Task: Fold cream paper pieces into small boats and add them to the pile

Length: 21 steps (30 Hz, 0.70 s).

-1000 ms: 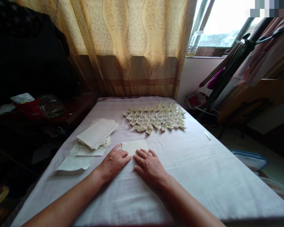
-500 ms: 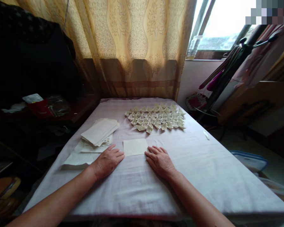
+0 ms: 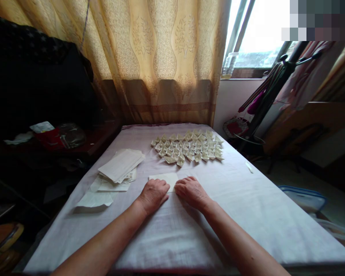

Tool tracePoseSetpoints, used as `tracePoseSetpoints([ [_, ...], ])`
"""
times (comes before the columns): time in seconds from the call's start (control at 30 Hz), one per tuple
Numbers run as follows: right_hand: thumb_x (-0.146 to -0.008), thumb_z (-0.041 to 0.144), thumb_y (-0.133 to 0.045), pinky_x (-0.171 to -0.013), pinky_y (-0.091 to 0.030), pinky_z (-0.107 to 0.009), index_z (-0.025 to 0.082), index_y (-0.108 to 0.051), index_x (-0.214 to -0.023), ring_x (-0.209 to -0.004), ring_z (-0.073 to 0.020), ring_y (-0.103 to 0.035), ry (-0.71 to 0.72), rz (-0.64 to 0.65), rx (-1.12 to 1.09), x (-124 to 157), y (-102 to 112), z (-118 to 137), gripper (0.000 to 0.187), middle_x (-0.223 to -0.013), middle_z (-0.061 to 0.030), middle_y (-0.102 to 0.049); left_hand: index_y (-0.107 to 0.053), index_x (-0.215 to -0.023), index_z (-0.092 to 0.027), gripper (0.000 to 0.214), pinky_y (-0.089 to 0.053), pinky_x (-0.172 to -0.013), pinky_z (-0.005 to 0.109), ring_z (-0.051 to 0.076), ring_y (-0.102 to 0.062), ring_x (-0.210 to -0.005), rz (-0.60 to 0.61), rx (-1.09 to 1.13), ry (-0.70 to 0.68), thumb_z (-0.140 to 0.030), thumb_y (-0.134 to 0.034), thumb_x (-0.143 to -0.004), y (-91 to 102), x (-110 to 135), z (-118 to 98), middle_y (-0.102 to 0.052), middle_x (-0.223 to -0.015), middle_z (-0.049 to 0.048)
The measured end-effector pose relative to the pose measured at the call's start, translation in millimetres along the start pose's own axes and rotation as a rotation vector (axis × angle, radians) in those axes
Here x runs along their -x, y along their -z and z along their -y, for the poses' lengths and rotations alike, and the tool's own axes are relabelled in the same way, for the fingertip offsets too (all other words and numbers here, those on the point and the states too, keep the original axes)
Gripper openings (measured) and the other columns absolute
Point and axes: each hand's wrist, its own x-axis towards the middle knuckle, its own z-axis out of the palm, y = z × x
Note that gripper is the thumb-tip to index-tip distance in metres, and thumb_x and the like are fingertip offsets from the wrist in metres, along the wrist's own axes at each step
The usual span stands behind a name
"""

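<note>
Both hands at the middle of the frame, fingers curled, knuckles raised: left hand [image 3: 153,195] over the near left part of the sheet [image 3: 171,179], right hand [image 3: 192,193] at its near right corner. Half a second ago, laid flatter at either side of the sheet; now bent and closer together, seemingly a shift from resting beside it to handling its near edge. Fingertips hidden, so impossible to tell whether pinching or merely pressing.

Beneath everything, a white-draped counter [image 3: 261,214], softly wrinkled. Above and right of centre, folded pieces [image 3: 186,147] in close rows, cream, sharp-peaked, crisply creased. Left of centre, a stack [image 3: 119,165] of thin, pale paper, unevenly fanned. Just below it, a curled sheet [image 3: 94,198], near edge lifted. Between and under the hands, the sheet: flat, plain, off-white, straight along its far edge. Toward the right, a slim white sliver [image 3: 248,167].
</note>
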Motion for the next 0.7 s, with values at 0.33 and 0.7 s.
tracePoseSetpoints([
  [0.33,-0.096,0.024,-0.052,-0.085,-0.04,-0.032,0.019,-0.071,-0.097,-0.098,-0.0216,-0.065,0.047,0.047,0.118,0.9,-1.0,0.7,0.02,-0.107,-0.0088,-0.072,-0.069,-0.081,-0.011,0.015,-0.053,-0.063,0.032,0.024,-0.07,-0.071,0.064,-0.02,-0.046,-0.011,-0.055,-0.087,-10.9,-26.0,-9.3,-0.071,-0.077,0.0141],
  [0.7,-0.088,0.013,-0.056,-0.074,-0.041,-0.031,0.014,-0.07,-0.089,-0.084,-0.0224,-0.068,0.17,0.152,0.183,-17.1,5.1,-6.2,0.014,-0.089,-0.0099,-0.074,-0.07,-0.078,-0.01,0.02,-0.055,-0.063,0.033,0.025,-0.07,-0.068,0.032,0.022,-0.017,-0.014,-0.052,-0.085,-14.2,-32.5,-13.6,-0.071,-0.072,0.0142],
])
